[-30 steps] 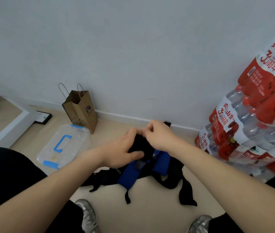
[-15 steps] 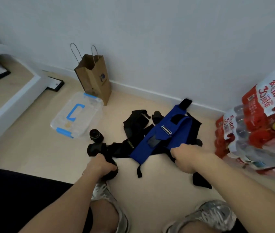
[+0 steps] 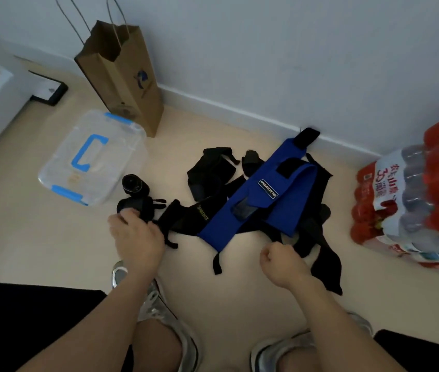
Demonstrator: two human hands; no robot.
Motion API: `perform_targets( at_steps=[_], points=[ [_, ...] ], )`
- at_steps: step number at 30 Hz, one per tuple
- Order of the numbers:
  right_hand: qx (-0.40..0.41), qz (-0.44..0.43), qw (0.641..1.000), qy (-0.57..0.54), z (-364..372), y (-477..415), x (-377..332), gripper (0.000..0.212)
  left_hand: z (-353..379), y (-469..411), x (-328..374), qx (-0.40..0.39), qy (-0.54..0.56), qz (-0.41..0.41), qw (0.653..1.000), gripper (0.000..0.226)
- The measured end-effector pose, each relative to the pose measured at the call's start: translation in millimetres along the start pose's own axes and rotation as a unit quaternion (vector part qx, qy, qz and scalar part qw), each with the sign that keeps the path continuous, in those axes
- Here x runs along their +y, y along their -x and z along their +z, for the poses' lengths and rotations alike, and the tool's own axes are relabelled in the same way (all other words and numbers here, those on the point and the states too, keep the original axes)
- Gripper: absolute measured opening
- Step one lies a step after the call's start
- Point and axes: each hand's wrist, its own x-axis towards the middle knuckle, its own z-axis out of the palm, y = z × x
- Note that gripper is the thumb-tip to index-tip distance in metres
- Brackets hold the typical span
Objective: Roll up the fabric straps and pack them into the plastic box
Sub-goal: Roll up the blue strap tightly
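Black rolled fabric strap (image 3: 132,206), grasped in the fingers of your left hand (image 3: 139,238), lies just beside the clear plastic box (image 3: 60,167); your right hand (image 3: 280,257) is clenched, hold unclear.

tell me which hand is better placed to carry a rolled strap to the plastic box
Left. The left hand holds a rolled black strap, with the plastic box just beyond it on that side. The right hand sits fisted past the blue strap, farther from the box.
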Motion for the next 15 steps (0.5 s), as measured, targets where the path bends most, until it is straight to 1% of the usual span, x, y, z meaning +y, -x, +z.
perform_targets(
  at_steps=[1, 2, 3, 4, 5, 6, 7, 8, 9, 11, 12, 13, 14, 15],
  points=[
    [0.035, 0.019, 0.999, -0.027, -1, -5, 5, 0.031, 5, 4, 10, -0.003, -0.009, 0.079, 0.997, 0.031],
    [0.068, 0.039, 0.996, -0.052, -3, -9, 7, 0.035, 11, 9, 21, -0.035, -0.015, 0.154, 0.987, 0.027],
    [0.102, 0.057, 0.99, -0.074, -4, -12, 8, 0.038, 17, 14, 34, -0.094, -0.016, 0.212, 0.972, 0.024],
    [0.139, 0.074, 0.983, -0.095, -6, -14, 7, 0.042, 24, 19, 46, -0.166, -0.015, 0.246, 0.955, 0.023],
    [0.181, 0.086, 0.973, -0.114, -8, -15, 5, 0.045, 32, 26, 57, -0.235, -0.017, 0.256, 0.937, 0.027],
    [0.23, 0.096, 0.96, -0.131, -10, -17, 3, 0.046, 42, 33, 67, -0.296, -0.031, 0.247, 0.922, 0.036],
    [0.278, 0.102, 0.945, -0.14, -11, -20, 3, 0.044, 52, 40, 75, -0.343, -0.059, 0.227, 0.91, 0.048],
    [0.311, 0.1, 0.934, -0.147, -14, -21, 2, 0.039, 61, 47, 81, -0.371, -0.094, 0.208, 0.9, 0.057],
    [0.323, 0.089, 0.93, -0.153, -16, -24, 2, 0.031, 67, 53, 84, -0.38, -0.131, 0.202, 0.893, 0.062],
    [0.316, 0.086, 0.931, -0.163, -18, -30, 2, 0.014, 74, 62, 85, -0.362, -0.199, 0.221, 0.883, 0.062],
    [0.303, 0.106, 0.932, -0.168, -19, -38, 2, 0.027, 77, 65, 84, -0.349, -0.22, 0.232, 0.881, 0.061],
    [0.281, 0.132, 0.933, -0.184, -19, -44, 3, 0.045, 78, 66, 82, -0.34, -0.234, 0.241, 0.879, 0.061],
    [0.258, 0.151, 0.929, -0.219, -20, -50, 3, 0.059, 79, 66, 81, -0.335, -0.243, 0.247, 0.876, 0.061],
    [0.234, 0.161, 0.921, -0.266, -20, -55, 2, 0.067, 80, 65, 80, -0.332, -0.25, 0.249, 0.875, 0.061]
  ],
)
